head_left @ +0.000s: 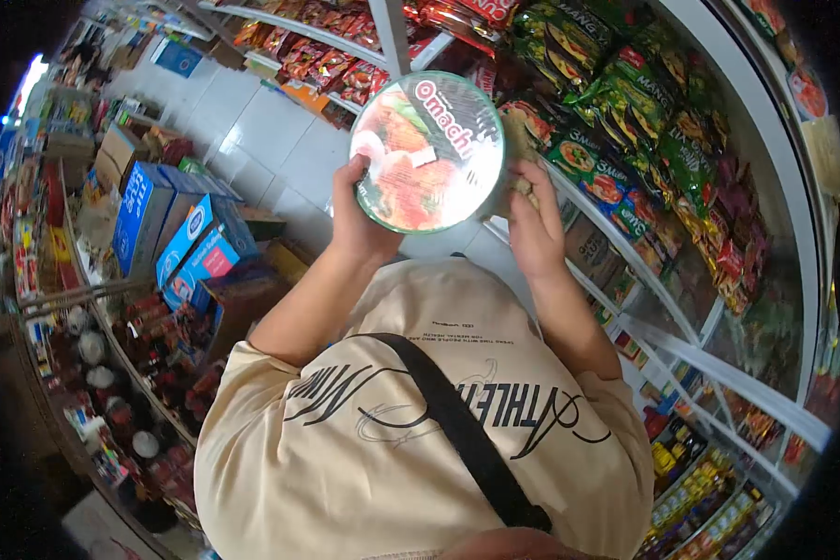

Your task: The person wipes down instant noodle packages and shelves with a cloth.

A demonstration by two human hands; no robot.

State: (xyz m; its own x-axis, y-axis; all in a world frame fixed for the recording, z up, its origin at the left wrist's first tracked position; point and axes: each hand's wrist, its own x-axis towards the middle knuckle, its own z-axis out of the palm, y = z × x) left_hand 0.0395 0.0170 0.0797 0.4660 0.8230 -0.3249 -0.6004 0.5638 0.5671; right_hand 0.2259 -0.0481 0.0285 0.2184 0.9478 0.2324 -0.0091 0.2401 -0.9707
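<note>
In a shop aisle, you hold a round Omachi noodle bowl (pixel 429 154) up before your chest, its printed lid facing you. Your left hand (pixel 364 210) clasps the bowl's left rim, thumb over the edge. Your right hand (pixel 532 219) closes on its right side. Shelves of snack packets (pixel 644 121) rise just beyond, and blue cartons (pixel 173 229) stand at left.

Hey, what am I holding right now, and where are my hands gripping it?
An Omachi noodle bowl, lid facing you. The left hand grips its left rim; the right hand holds its right side.
</note>
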